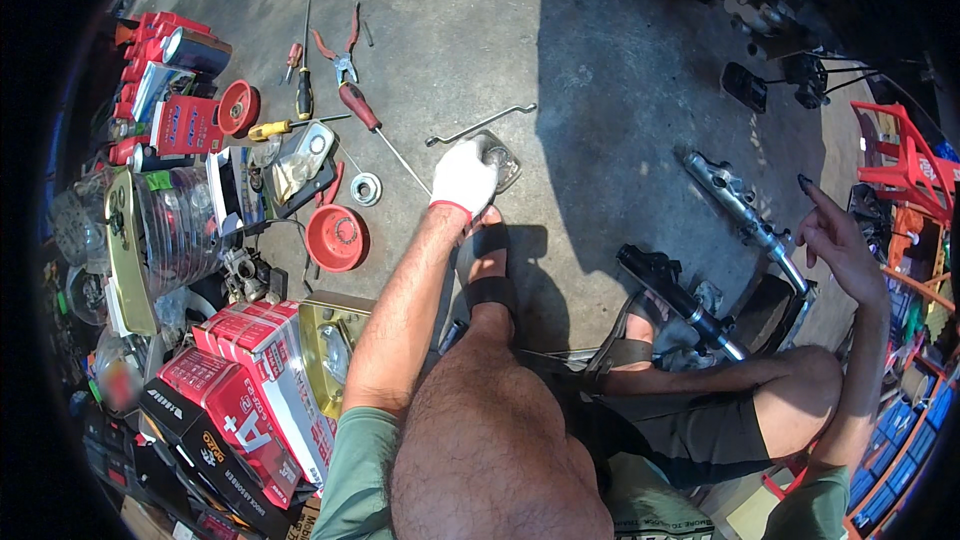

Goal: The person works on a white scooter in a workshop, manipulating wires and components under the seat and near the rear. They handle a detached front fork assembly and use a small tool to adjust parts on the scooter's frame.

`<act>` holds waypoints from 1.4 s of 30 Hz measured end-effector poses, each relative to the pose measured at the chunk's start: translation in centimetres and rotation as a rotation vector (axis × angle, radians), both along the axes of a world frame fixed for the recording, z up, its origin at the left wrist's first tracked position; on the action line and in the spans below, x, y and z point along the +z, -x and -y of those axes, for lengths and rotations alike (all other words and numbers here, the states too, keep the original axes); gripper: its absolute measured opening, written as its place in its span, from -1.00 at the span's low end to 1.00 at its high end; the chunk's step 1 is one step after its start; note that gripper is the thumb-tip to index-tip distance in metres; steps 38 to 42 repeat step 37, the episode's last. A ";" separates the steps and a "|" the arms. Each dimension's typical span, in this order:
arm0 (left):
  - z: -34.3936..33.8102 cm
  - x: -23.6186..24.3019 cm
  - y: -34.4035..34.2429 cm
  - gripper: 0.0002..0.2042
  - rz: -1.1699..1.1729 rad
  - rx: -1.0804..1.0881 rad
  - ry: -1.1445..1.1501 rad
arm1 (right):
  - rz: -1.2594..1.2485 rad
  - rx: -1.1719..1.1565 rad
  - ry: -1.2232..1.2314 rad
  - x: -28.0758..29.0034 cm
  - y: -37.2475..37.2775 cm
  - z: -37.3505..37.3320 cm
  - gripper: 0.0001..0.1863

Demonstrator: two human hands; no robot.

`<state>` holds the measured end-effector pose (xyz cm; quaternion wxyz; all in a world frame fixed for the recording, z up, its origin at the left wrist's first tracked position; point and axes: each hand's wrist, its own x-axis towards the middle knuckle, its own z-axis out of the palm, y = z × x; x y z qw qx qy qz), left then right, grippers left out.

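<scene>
My left hand (466, 180), in a white glove with a red cuff, is curled at the left side of a small shallow metal tray (509, 169) on the concrete floor. Its fingertips are hidden, so what it grips does not show. Beyond it lies a thin bent steel rod-like wrench (482, 125). A red-handled screwdriver (362, 110) points its shaft at my wrist. My bare right hand (838, 240) is raised at the right, index finger stretched out with a dark tip. Close to it lies a silver fork leg (735, 202); a black-bodied fork leg (678, 298) lies nearer my feet.
Red-handled pliers (345, 62), a yellow-handled screwdriver (272, 129), a red bowl (336, 238) with small rings and a metal ring (366, 189) lie to the left. Red boxes (245, 380) are stacked at the lower left. A red plastic stool (905, 165) stands far right.
</scene>
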<state>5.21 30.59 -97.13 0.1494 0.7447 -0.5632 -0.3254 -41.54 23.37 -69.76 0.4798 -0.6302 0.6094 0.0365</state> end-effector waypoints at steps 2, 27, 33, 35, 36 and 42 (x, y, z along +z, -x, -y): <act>-0.2 -0.4 -0.1 -0.70 0.086 -0.033 0.037 | 0.010 0.008 0.002 0.0 0.2 0.1 -0.27; -0.4 -1.0 -1.2 -0.64 -0.092 -0.022 0.042 | 0.033 -0.001 0.012 -0.7 1.1 0.1 -0.27; -1.1 0.5 -0.3 -0.70 0.082 -0.050 0.111 | -0.006 -0.016 -0.022 0.3 -0.7 0.2 -0.27; -1.0 0.6 -0.1 -0.76 0.129 -0.055 0.116 | -0.021 -0.024 -0.024 0.4 -0.8 0.1 -0.26; -1.0 0.7 -0.1 -0.75 0.139 -0.052 0.131 | -0.034 -0.025 -0.025 0.4 -0.9 0.1 -0.26; -1.1 0.8 0.0 -0.74 0.149 -0.049 0.147 | -0.047 -0.027 -0.026 0.5 -1.0 0.1 -0.26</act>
